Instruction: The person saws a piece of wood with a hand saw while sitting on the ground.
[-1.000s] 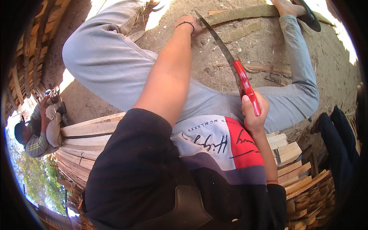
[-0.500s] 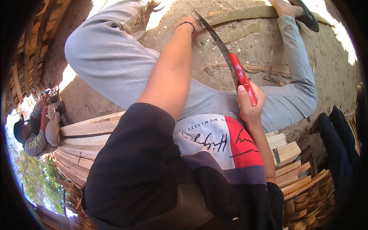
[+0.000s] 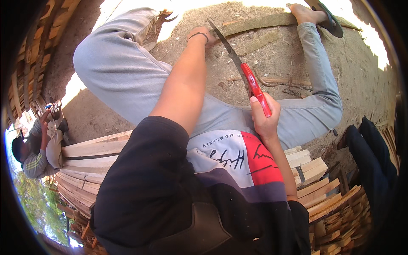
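Red-handled saw in the right hand, over sandy ground

Read clock directions from the right hand (image 3: 267,115), with 12 o'clock toward the top of the view. Note fingers wrapped firmly around the lower end of a red handle (image 3: 253,85), with the thumb at its left side. Held thus: a saw (image 3: 235,57) with a dark, slightly curved blade, aimed at 11 o'clock.

Judge as light in the hand, stiff along its length and probably springy sideways; hardly fragile, though liable to bend under a twist. Expect some slip on the glossy handle with a damp palm. Best taken by the handle, with fingers away from the presumably sharp blade.

Find the left hand (image 3: 201,31) farther out, also at 11 o'clock, low toward the sandy ground (image 3: 289,57) and just beside the left end of a bark-covered slab (image 3: 259,24). Cannot tell from this angle if grasping or merely resting there; likewise for any contact between blade and wood. Judge the slab as rigid, rough and easily gripped.

Nearby at 12 o'clock, note a shorter bark piece (image 3: 257,43); at 1 o'clock, a sandalled foot (image 3: 304,15) by the slab's right end. Beyond, see stacked planks (image 3: 97,146) near 9 o'clock, with a seated co-worker (image 3: 38,163) past their far end, and cut boards (image 3: 312,170) near 5 o'clock. Containers: none made out.
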The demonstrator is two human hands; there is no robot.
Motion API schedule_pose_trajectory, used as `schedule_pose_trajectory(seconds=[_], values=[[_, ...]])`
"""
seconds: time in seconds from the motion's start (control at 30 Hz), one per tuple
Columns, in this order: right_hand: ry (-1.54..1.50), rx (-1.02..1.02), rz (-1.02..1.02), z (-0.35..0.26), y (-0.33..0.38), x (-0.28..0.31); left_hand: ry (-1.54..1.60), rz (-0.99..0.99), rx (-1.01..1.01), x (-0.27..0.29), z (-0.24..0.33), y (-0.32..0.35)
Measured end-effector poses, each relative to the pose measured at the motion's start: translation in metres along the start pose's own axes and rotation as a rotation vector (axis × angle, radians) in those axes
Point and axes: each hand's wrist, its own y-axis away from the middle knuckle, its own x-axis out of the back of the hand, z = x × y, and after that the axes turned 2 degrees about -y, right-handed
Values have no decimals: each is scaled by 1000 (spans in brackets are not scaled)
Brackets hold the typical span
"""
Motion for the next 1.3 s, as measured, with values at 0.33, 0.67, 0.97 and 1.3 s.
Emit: schedule_pose_trajectory(seconds=[0.33, 0.67, 0.97, 1.3], values=[[-44, -33, -9, -5, 9, 18, -7, 27, -42, 3, -2, -2], [48, 10, 1, -11, -31, -15, 21, -57, -56, 16, 6, 7], [-62, -104, 19, -25, 6, 14, 24, -69, -13, 11, 0, -2], [-2, 27, 73, -24, 0, -5, -95, -101, -35, 19, 4, 6]])
